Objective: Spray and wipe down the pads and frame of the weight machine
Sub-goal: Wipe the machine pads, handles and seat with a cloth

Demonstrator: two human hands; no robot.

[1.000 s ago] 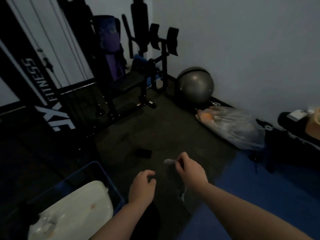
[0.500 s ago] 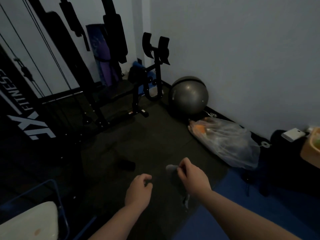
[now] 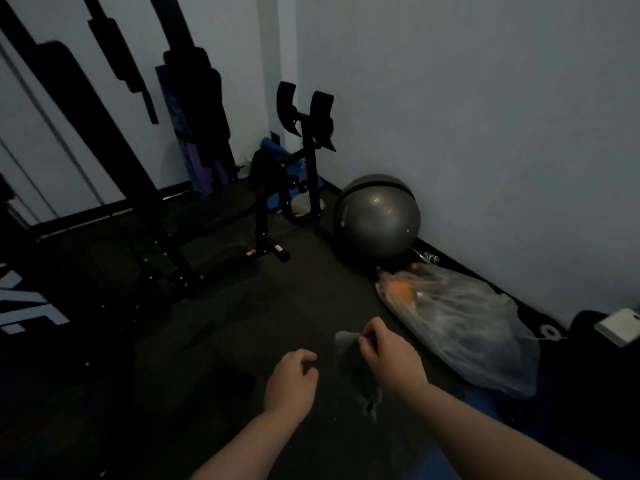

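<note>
The room is dim. A black weight machine frame [image 3: 166, 233] stands at the left and back, with hanging black pads [image 3: 197, 95] and two curved pads [image 3: 304, 112] on an upright post. My right hand [image 3: 388, 355] is low in the middle, pinching a grey cloth [image 3: 349, 355] that droops below it. My left hand [image 3: 291, 382] hovers just to its left, fingers curled, with nothing in it. Both hands are well short of the machine. No spray bottle shows.
A grey exercise ball [image 3: 377, 216] rests against the right wall. A clear plastic bag [image 3: 460, 320] with orange items lies beside it. A purple rolled mat [image 3: 194, 147] leans in the corner. A white box [image 3: 620, 327] sits on something dark at the right edge. The floor is dark rubber.
The view has swung up and right: the blue bin with the white bag has left the lower left. My hands keep much the same pose, cloth still pinched.
</note>
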